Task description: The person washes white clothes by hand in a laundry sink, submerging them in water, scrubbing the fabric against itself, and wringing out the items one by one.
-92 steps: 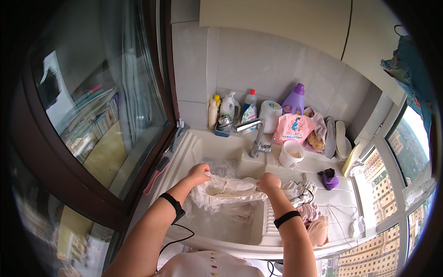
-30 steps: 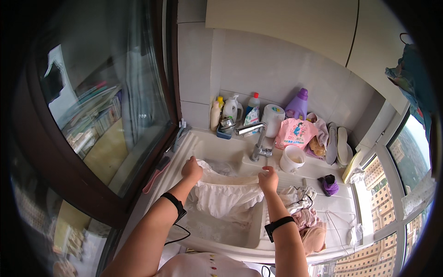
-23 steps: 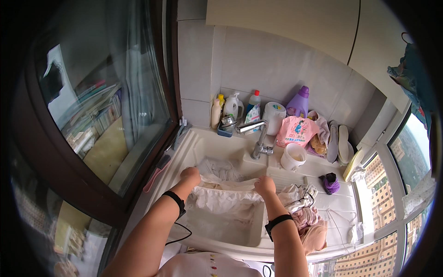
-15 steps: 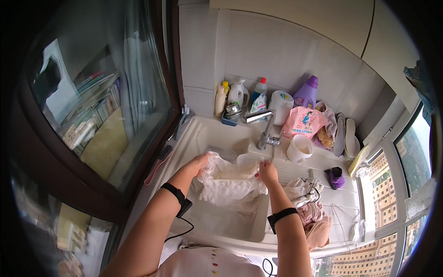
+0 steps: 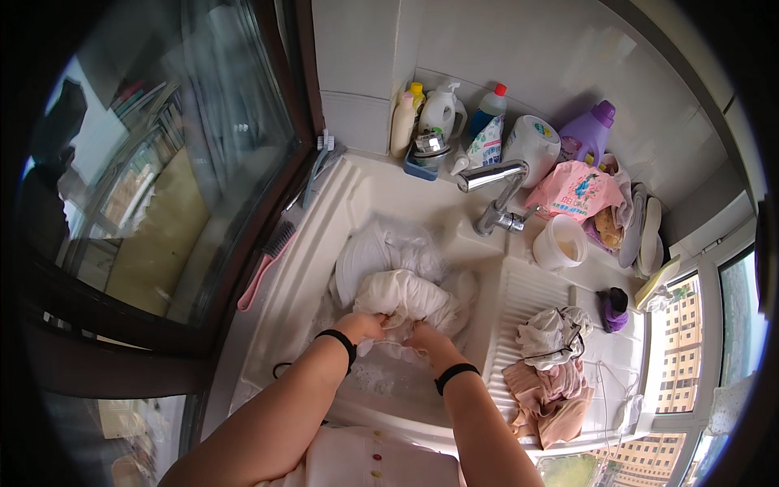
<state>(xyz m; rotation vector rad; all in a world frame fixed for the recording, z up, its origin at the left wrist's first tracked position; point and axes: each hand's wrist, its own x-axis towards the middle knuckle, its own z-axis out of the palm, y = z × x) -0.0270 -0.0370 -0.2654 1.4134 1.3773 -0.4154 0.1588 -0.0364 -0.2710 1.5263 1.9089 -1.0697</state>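
Note:
A bunched white cloth garment lies low in the white sink, over sudsy water. My left hand is closed on the near left part of the cloth. Close beside it, my right hand grips the near right part. Some of my fingertips are hidden in the folds. Just beyond the cloth, a pale rounded thing like a basin and a translucent, crumpled film rest in the sink; their exact kinds are hard to make out.
A chrome faucet leans over the sink's far right. Several bottles, among them a purple detergent bottle, line the wall. Right of the sink are a white tub, a white garment and brownish-pink cloth. A brush lies by the window frame.
Both hands have come down and closer together. The white garment, earlier held up and spread between them, is now bunched low in the sink. The view has shifted too.

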